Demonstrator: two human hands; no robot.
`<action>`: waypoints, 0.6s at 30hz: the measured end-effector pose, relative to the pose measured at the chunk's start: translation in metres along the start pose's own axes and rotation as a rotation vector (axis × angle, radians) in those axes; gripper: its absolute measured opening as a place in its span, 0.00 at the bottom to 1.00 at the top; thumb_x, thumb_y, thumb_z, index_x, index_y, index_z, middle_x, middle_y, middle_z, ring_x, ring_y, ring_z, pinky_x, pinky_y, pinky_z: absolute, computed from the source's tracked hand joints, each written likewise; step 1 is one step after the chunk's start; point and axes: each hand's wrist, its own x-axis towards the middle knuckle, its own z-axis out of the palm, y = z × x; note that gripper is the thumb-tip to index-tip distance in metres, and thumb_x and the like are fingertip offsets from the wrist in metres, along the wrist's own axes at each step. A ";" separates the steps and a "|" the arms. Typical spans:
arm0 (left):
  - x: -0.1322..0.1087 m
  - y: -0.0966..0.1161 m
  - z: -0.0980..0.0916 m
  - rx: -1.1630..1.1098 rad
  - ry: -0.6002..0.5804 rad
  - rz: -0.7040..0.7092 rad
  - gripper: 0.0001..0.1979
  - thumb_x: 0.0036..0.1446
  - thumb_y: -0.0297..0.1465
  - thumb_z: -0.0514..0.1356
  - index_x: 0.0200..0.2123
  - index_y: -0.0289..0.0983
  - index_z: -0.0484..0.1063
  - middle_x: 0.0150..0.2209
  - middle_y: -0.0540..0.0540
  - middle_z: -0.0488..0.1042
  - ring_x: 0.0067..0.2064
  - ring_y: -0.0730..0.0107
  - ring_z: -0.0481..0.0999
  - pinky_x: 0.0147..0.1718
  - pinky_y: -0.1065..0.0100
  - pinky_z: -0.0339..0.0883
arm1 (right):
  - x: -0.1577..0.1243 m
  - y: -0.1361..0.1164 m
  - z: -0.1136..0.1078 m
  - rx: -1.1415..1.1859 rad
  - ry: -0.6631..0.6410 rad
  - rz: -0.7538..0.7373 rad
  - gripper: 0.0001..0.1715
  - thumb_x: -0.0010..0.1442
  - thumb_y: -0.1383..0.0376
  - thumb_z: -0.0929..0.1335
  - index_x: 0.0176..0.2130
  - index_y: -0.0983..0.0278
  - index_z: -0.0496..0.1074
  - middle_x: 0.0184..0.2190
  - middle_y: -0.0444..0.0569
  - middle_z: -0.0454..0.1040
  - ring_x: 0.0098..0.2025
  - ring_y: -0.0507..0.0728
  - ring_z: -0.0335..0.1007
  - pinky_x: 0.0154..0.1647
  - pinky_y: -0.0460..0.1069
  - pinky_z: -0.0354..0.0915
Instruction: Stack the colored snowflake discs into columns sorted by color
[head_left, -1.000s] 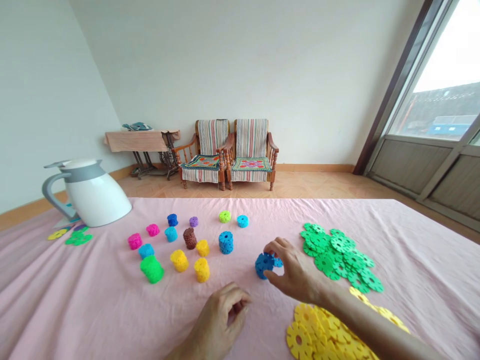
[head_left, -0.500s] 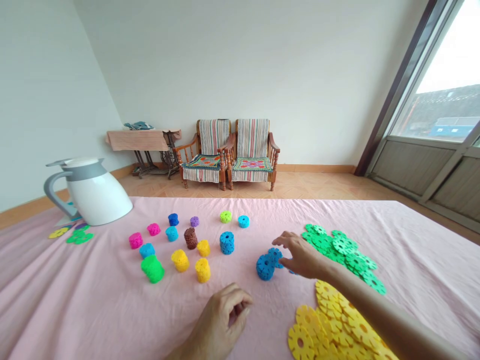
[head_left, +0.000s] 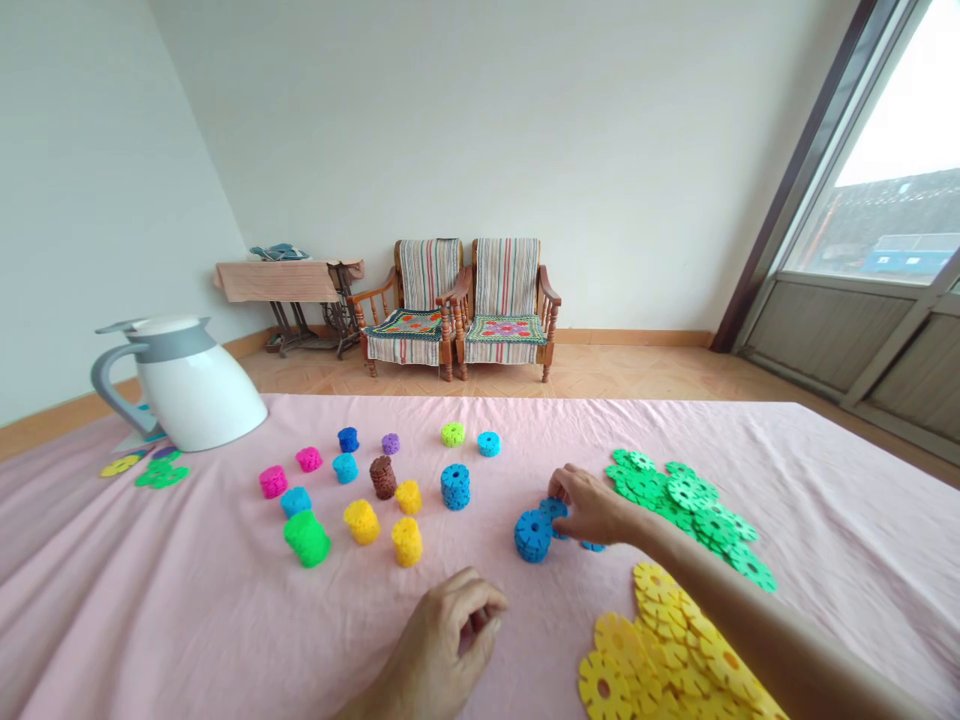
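Note:
My right hand (head_left: 589,505) has its thumb and fingers closed on a blue notched disc (head_left: 553,509). That disc leans beside a short stack of blue discs (head_left: 532,540). Another blue disc (head_left: 592,546) shows partly under the hand. My left hand (head_left: 450,635) rests on the pink cloth with fingers curled in, and nothing shows in them. Farther off stands a taller blue stack (head_left: 455,490). To the right lie a loose heap of green discs (head_left: 675,500) and one of yellow discs (head_left: 667,650), partly hidden by my right forearm.
Several small stacks stand on the left, among them a green stack (head_left: 306,540), a yellow stack (head_left: 406,543) and a brown stack (head_left: 382,478). A white jug (head_left: 199,390) stands at the far left. Beyond the table (head_left: 840,480) are two wooden chairs (head_left: 506,290).
My right hand has come down slightly and its fingers have closed on the blue disc. My left hand has stayed in place.

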 end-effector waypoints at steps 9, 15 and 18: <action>-0.001 -0.002 0.001 -0.006 -0.001 -0.006 0.10 0.53 0.20 0.54 0.34 0.37 0.72 0.32 0.49 0.71 0.31 0.74 0.70 0.31 0.76 0.63 | -0.005 -0.003 -0.005 0.042 0.124 0.094 0.14 0.42 0.68 0.67 0.33 0.63 0.61 0.32 0.48 0.68 0.34 0.56 0.64 0.34 0.49 0.59; 0.000 -0.002 0.000 -0.033 0.001 0.000 0.10 0.54 0.20 0.54 0.34 0.37 0.73 0.32 0.49 0.71 0.33 0.73 0.71 0.33 0.75 0.63 | -0.028 -0.036 -0.017 0.121 0.196 -0.028 0.14 0.46 0.69 0.65 0.36 0.62 0.59 0.34 0.46 0.67 0.36 0.54 0.64 0.38 0.48 0.60; 0.000 -0.002 0.000 -0.046 0.000 -0.001 0.10 0.54 0.20 0.54 0.35 0.37 0.73 0.33 0.49 0.72 0.33 0.73 0.71 0.33 0.75 0.63 | -0.036 -0.052 -0.012 0.138 0.189 -0.120 0.15 0.45 0.70 0.65 0.36 0.62 0.60 0.35 0.47 0.66 0.37 0.55 0.64 0.39 0.49 0.60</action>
